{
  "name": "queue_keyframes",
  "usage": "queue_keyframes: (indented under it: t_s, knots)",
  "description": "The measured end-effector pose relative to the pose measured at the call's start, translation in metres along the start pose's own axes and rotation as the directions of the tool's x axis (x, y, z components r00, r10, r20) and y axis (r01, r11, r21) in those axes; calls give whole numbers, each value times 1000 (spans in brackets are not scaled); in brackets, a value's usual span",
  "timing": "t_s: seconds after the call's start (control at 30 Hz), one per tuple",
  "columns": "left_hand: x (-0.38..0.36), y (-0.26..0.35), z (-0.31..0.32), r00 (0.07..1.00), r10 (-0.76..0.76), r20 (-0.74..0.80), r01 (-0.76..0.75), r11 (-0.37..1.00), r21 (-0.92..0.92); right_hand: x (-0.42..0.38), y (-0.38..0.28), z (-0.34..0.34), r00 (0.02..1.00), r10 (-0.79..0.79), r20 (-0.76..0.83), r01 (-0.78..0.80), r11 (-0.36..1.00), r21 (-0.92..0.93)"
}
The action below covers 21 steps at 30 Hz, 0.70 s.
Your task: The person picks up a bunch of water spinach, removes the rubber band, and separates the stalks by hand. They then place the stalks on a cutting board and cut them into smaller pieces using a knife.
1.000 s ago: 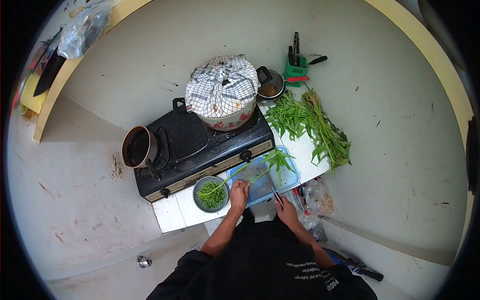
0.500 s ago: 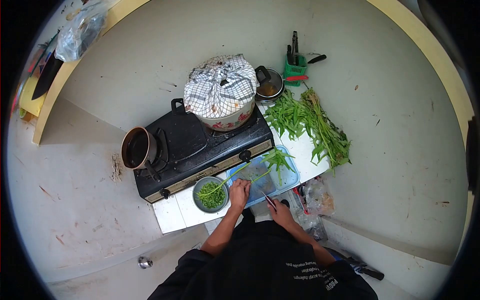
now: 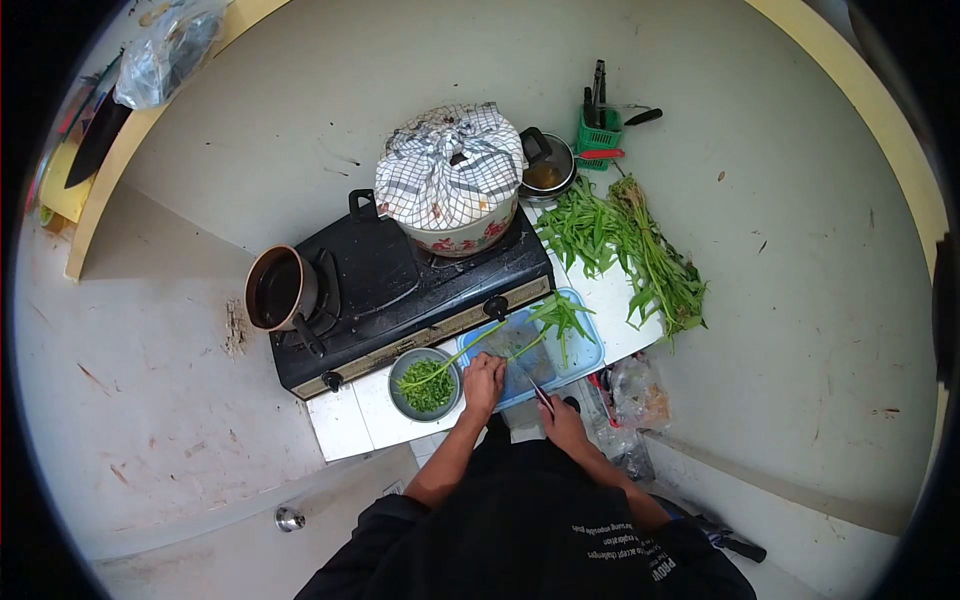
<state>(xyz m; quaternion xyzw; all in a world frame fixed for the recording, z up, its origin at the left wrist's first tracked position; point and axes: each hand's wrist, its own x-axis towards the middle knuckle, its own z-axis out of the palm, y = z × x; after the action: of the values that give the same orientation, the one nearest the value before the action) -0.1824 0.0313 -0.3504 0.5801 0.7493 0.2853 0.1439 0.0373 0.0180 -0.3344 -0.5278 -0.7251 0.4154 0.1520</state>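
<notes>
My left hand is closed over the near left part of a light-blue tray, its fingers pinching the end of a leafy green stem. The stem's long leaves lie toward the tray's far right corner. My right hand grips a knife with a dark reddish handle; its thin blade points over the tray toward my left fingers. Just left of my left hand stands a grey bowl of chopped green stems, with one long stem reaching from it across the tray edge.
Behind is a black gas stove with a cloth-wrapped pot and a small saucepan. A bundle of leafy greens lies right of the tray. A lidded pan and a green utensil basket stand at the back.
The whole view has shifted slightly. Both hands keep nearly the same places, with the knife still in my right hand and the stem under my left fingers.
</notes>
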Motion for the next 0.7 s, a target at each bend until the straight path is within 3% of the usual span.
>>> queue_keyframes:
  t_s: [0.27, 0.6, 0.7]
  knots:
    - [-1, 0, 1, 1000, 2, 16, -3, 1000, 18, 20, -9, 9, 999, 35, 21, -34, 997, -73]
    - [-2, 4, 0, 1000, -26, -4, 26, 999, 34, -20, 9, -13, 999, 48, 22, -48, 999, 25]
    - [1, 12, -2, 990, -133, -50, 122, 977, -173, -25, 8, -21, 1000, 22, -7, -21, 996, 87]
